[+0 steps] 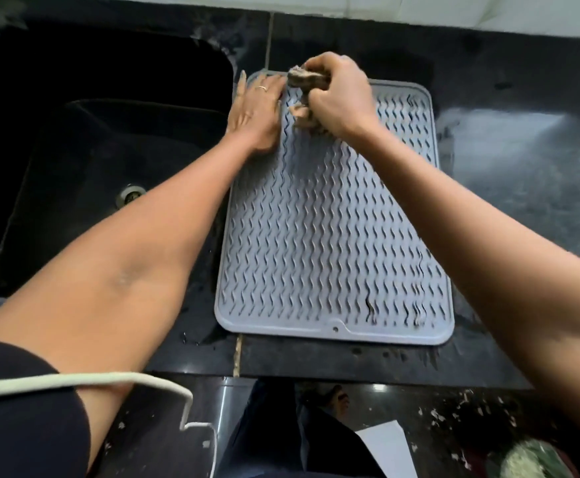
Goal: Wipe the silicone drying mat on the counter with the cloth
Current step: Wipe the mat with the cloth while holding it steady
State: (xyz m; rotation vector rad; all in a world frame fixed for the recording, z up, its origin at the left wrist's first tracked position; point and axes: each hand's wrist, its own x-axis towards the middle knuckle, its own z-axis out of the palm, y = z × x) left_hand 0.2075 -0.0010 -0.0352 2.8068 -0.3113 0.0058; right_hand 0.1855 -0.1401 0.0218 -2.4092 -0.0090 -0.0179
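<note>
A: Two hands at the far end of the grey silicone drying mat (330, 236) on the black counter (509, 188)?
B: Yes. Right hand (340, 94) clenches the bunched cloth (304, 82); left hand (257, 112) presses flat, fingers released, on the mat's left edge beside the sink (75, 139).

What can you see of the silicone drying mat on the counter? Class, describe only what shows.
The drying mat is a pale grey rectangle with rounded corners, a raised rim and rows of wavy ridges; it looks like soft silicone. A small hole sits in the near edge. It lies flat on the black counter, just right of the sink. The left hand presses flat on its far left edge, and the right hand holds a bunched cloth on its far end.
</note>
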